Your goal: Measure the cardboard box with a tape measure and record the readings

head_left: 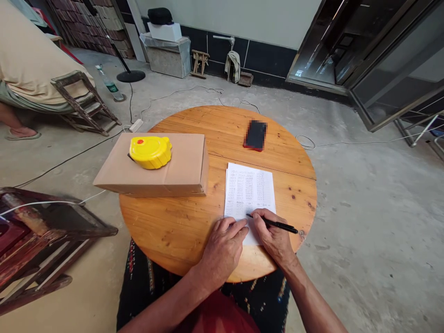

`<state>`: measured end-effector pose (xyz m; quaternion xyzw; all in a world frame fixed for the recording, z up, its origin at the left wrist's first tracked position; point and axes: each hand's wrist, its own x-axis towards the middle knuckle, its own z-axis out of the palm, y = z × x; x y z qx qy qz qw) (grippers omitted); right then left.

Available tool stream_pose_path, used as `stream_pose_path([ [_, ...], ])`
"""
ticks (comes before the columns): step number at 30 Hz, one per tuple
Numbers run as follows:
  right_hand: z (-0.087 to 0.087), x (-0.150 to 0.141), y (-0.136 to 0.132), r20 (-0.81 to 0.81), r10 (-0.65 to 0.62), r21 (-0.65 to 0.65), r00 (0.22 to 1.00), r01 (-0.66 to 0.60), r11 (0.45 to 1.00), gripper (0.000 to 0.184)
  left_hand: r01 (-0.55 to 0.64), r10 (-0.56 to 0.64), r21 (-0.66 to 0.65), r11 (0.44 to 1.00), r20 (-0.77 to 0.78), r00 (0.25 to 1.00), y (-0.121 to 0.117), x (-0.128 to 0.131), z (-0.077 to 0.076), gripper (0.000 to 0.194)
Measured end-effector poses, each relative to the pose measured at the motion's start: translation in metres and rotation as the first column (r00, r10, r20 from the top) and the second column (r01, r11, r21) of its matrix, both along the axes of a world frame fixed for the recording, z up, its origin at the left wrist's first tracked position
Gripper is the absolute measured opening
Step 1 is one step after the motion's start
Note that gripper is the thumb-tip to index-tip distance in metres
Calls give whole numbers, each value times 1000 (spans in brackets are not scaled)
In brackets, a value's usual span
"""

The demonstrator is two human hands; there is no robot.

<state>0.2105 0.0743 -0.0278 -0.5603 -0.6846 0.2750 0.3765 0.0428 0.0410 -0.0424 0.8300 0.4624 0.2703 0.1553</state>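
A stack of white paper sheets lies near the front of a round wooden table, its upper part covered with rows and columns of handwriting. My right hand grips a black pen, and the tip touches the paper just below the written rows. My left hand rests flat over the sheet's lower left edge, fingers stretched out and pointing toward the pen tip. Part of the lower page is hidden beneath both hands.
A cardboard box stands on the table's left side with a yellow tape-measure-shaped case on top. A dark, blurred phone-like object lies at the back. Wooden chairs, cables and a seated person are to the left.
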Motion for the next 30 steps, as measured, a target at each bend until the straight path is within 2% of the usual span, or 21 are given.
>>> stream_pose_path([
  [9,-1,1,-1,-15,12,-2,1000,-12,1000,20,-2,2,18,1000,-2,1000,-1,0,0,36],
  [18,-2,3,-6,-93,-97,-16,991,96,995,21,21,-20,35,999,-35,999,-1,-2,-3,35],
  [30,-5,1,-3,-63,-41,14,997,42,999,19,4,-4,8,1000,-26,1000,-1,-1,-2,34],
])
